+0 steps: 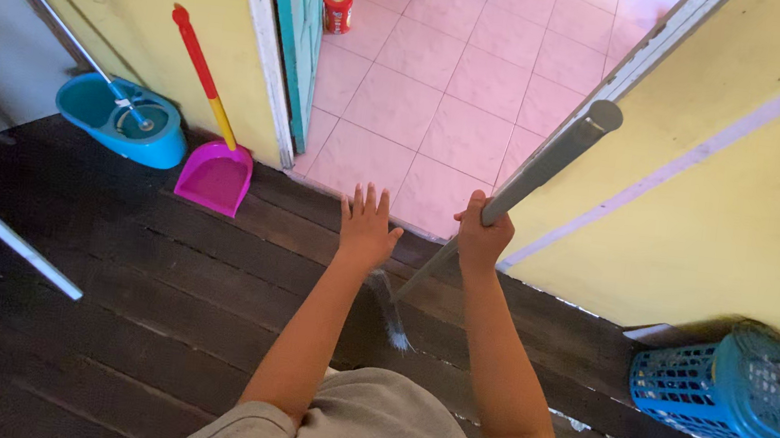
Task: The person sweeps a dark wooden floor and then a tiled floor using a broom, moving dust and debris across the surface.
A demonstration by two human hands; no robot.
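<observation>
My right hand [483, 233] grips a grey broom handle [552, 157] that slants up to the right; its bristle end [391, 312] rests on the dark wooden floor [157, 290] just below my hands. My left hand [366, 223] is held out flat with fingers spread, holding nothing, above the floor near the doorway threshold. Both arms reach forward over my grey shirt.
A pink dustpan with a red and yellow handle [214, 173] leans on the yellow wall at left, beside a blue mop bucket [122, 118]. Ahead, an open doorway leads to pink tiles [456, 70] with a red can [337, 10]. A blue basket [742, 391] sits at right.
</observation>
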